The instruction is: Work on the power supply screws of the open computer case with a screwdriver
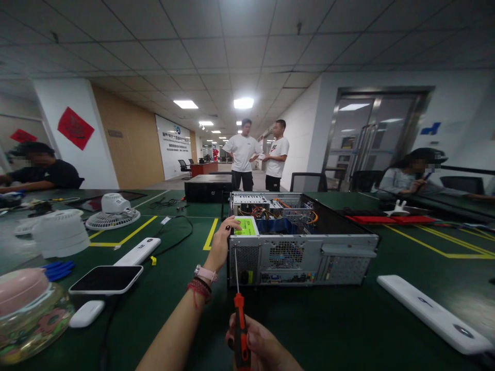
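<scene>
An opened desktop computer case (313, 260) lies on the table with its rear panel toward me and wires showing inside. My left hand (222, 242) is closed over the near left corner, its fingers bent on the edge beside the power supply (246, 226), which has a bright green label. Low in front of the case, my right hand (266, 342) grips the red and black handle of a screwdriver (239, 304). The screwdriver's shaft points up and away, its tip at the upper left of the rear panel; whether it sits in a screw cannot be made out.
A phone (106, 280), a white power bank (138, 251), a small fan (113, 212) and a flowered jar (33, 319) stand left. Another white bar-shaped device (433, 314) lies right. Behind the case is a black box (209, 188). Several people are farther off.
</scene>
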`<state>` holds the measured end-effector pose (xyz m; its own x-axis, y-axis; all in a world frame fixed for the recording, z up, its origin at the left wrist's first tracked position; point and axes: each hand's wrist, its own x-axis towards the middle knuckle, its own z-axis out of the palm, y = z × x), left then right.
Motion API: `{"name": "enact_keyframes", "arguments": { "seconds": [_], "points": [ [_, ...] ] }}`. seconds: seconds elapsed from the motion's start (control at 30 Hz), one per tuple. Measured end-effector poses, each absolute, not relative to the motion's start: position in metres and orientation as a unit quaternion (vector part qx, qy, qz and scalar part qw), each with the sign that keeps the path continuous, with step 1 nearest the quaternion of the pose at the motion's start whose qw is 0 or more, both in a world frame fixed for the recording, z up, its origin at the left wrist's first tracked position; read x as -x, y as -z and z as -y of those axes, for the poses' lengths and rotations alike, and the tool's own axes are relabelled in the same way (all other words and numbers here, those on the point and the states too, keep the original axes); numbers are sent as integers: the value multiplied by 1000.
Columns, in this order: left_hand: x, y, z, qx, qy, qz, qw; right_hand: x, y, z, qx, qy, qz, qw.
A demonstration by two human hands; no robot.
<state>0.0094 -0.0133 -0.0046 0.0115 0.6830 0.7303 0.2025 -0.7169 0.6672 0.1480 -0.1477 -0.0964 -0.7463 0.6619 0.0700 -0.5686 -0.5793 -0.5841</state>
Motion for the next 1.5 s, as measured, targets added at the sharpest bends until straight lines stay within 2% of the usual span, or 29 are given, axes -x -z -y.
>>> {"name": "enact_keyframes", "arguments": {
  "seconds": [0.5, 1.5],
  "points": [
    [-7, 8, 11, -694, -614, -327, 184, -143, 94, 150, 117, -870, 325, 351],
    [-8, 8, 10, -688, -619, -331, 184, -149, 95, 151, 58, -880, 322, 344]
  ]
}}
